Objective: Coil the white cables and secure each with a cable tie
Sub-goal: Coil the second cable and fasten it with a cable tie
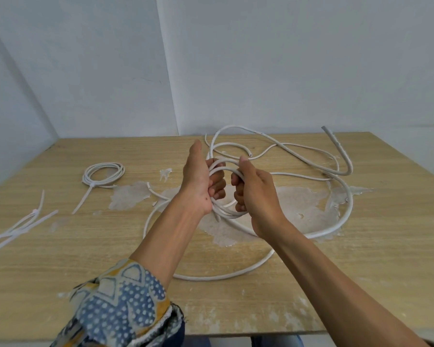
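Observation:
Above the table's middle, my left hand (200, 181) and my right hand (254, 194) both grip a small coil of white cable (224, 169), one hand on each side of its loops. Loose cable (281, 146) from the coil trails in wide curves toward the far right. A thicker white cable (346, 211) loops around under my arms, its grey-tipped end (327, 130) rising at the back right. At the left lies a finished coil (103, 172), bound with a cable tie (92, 184). Loose cable ties (20, 229) lie near the left edge.
The wooden table (85, 246) has pale patches of worn surface in its middle. Grey-white walls close the back and left. The table's near edge runs below my arms. A patterned sleeve (125, 304) covers my left forearm.

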